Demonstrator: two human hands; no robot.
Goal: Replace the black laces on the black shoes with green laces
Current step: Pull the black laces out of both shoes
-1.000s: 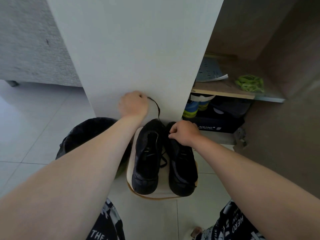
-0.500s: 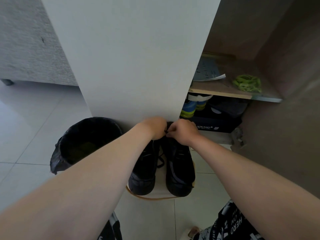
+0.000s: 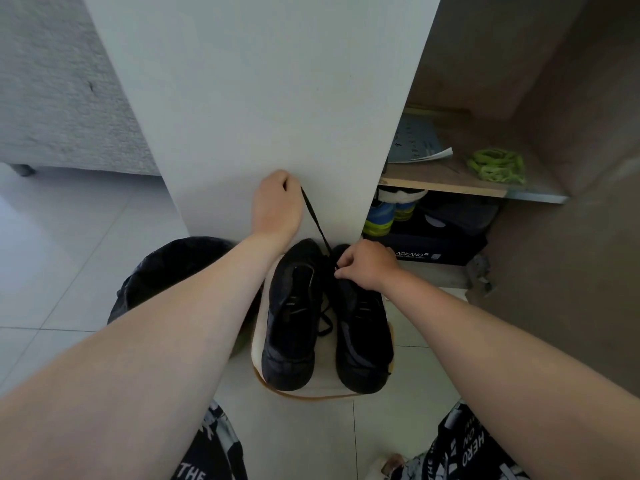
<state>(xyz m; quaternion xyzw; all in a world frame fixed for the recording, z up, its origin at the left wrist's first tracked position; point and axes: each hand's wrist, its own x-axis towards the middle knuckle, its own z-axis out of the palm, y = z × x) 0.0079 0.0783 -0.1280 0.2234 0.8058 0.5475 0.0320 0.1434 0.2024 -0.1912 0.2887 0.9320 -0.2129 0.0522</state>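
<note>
A taut black lace ran from the right shoe to the far side.
The left hand gripped its far end in curled fingers; the right hand pinched that shoe's far end. Green laces lay on the far-right shelf, well apart.

Floor: pale glossy tiles with thin grout lines. Standing directly on it: one low cream pad with a tan rim, and one bin lined with a black bag, just left of the pad. On the pad: two black shoes, side by side, toes toward the wearer, with a slack run of black lace between them. Wooden shelf, at right: one bundle of green laces and one blue-grey booklet, apart. Under the shelf: one dark shoe box.
</note>
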